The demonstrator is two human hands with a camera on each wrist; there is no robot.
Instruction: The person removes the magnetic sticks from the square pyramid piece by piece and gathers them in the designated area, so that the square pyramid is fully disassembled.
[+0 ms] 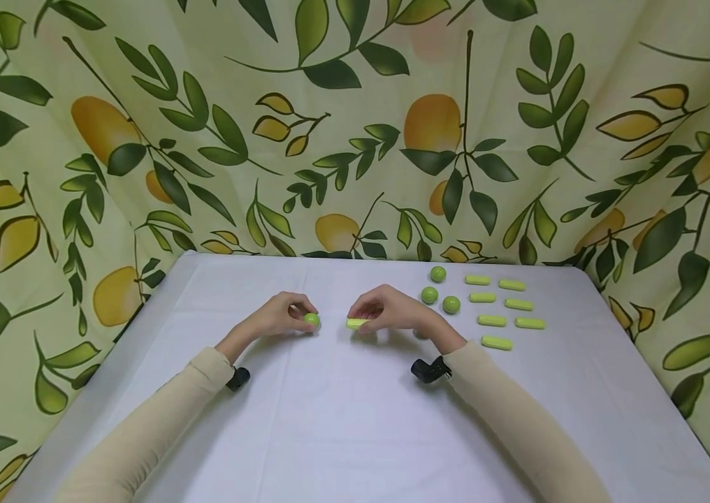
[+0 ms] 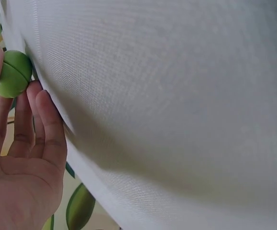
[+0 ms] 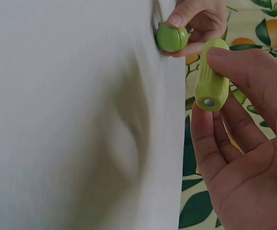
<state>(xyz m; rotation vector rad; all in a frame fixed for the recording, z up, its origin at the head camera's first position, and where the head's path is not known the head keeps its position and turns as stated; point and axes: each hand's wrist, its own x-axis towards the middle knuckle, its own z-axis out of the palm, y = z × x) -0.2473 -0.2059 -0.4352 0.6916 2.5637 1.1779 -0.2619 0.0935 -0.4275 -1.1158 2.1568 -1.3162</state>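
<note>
My left hand (image 1: pixel 279 316) pinches a small green ball (image 1: pixel 312 320) in its fingertips just above the white table (image 1: pixel 342 419); the left wrist view shows the green ball (image 2: pixel 13 73) between thumb and fingers. My right hand (image 1: pixel 386 309) grips a short lime-green rod (image 1: pixel 357 323), pointed left toward the ball with a small gap between them. In the right wrist view the lime-green rod (image 3: pixel 211 76) shows a metal dot in its end, and the green ball (image 3: pixel 171 37) sits beyond it in the other hand.
Three more green balls (image 1: pixel 438 293) lie at the table's back right. Beside them several lime-green rods (image 1: pixel 504 311) lie in two columns. A leaf-and-lemon patterned cloth (image 1: pixel 355 126) hangs behind and around the table.
</note>
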